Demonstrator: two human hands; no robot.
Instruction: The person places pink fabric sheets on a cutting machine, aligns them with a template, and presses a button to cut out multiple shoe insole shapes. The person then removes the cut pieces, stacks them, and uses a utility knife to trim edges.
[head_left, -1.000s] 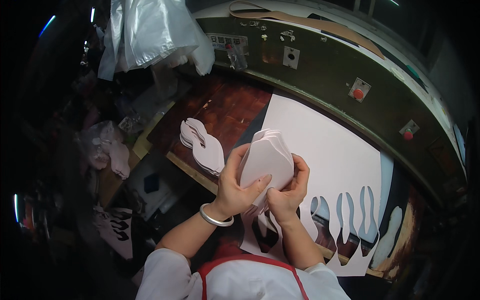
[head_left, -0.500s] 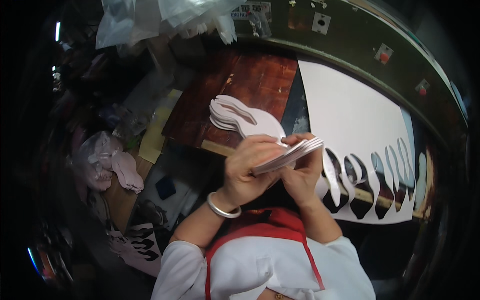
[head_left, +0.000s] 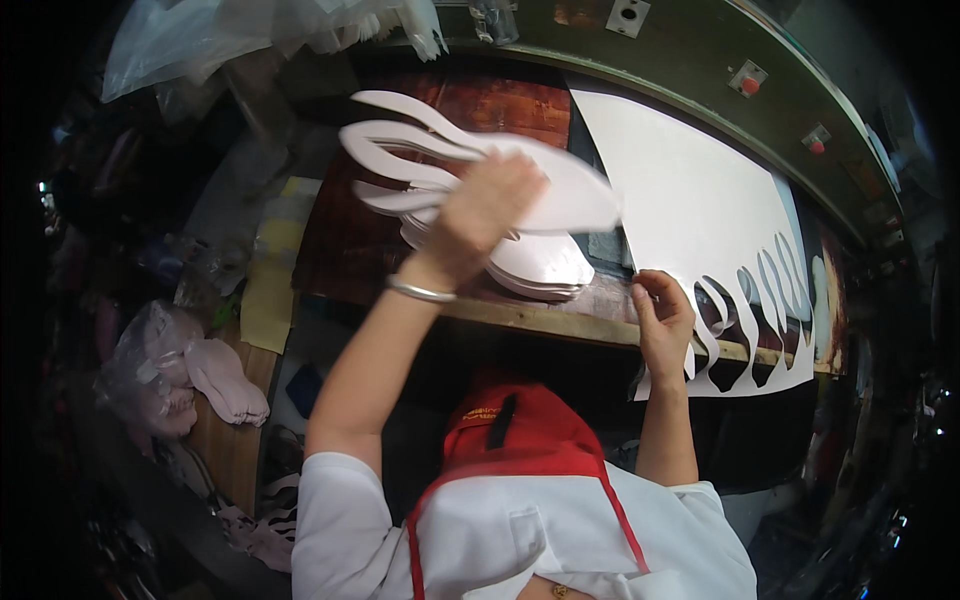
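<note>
My left hand (head_left: 490,205), a silver bangle at its wrist, grips pale shoe-upper-shaped cut pieces (head_left: 585,195) with long curved strips. Motion smears the hand and these pieces. They are over a stack of like cut pieces (head_left: 545,265) on the red-brown board; my forearm and the held pieces hide part of that stack. On the right, my right hand (head_left: 665,325) has thumb and forefinger brought together at the left edge of a large white sheet (head_left: 690,180). Curved openings run along the sheet's near right part.
Behind the board (head_left: 335,235) runs a green machine beam (head_left: 680,50) with red buttons. Clear plastic bags (head_left: 230,40) hang at upper left. At left, pink cut pieces (head_left: 225,380) lie by a clear bag. A pale wooden strip (head_left: 530,317) edges the bench.
My hands have parted. The left carried the pieces forward and left over the stack; the right moved right to the sheet's edge. The view has shifted a little.
</note>
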